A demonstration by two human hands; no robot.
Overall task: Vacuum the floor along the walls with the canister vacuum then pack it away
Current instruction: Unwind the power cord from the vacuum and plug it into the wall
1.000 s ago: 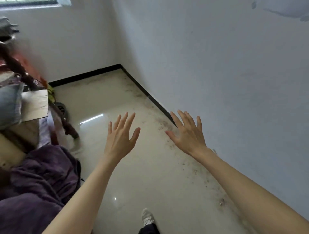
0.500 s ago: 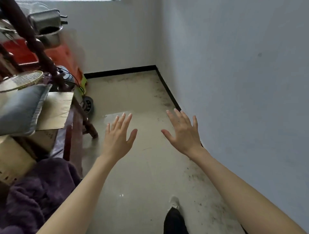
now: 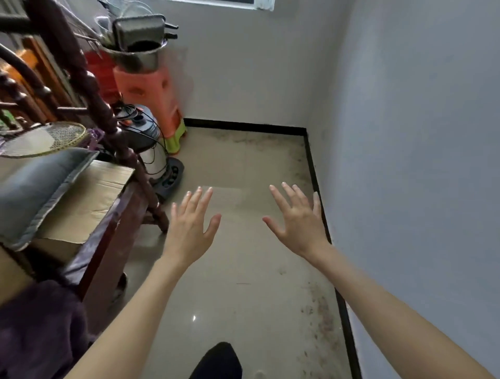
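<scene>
No text, label, brand, number or sign can be read on anything in view.

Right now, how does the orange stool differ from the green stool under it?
The orange stool stands on top and carries a metal pot full of kitchenware; the green stool stands on the floor. The orange one shows nearly its full height, the green only its lower edge. Both look plastic and are nested.

Pale grey walls (image 3: 419, 135) are meeting at a corner, edged by black skirting (image 3: 244, 126). Daylight from a high window (image 3: 216, 3) is glinting off the dusty beige tiled floor (image 3: 243, 270), while dark wooden furniture (image 3: 89, 89) is crowding the left side.
</scene>
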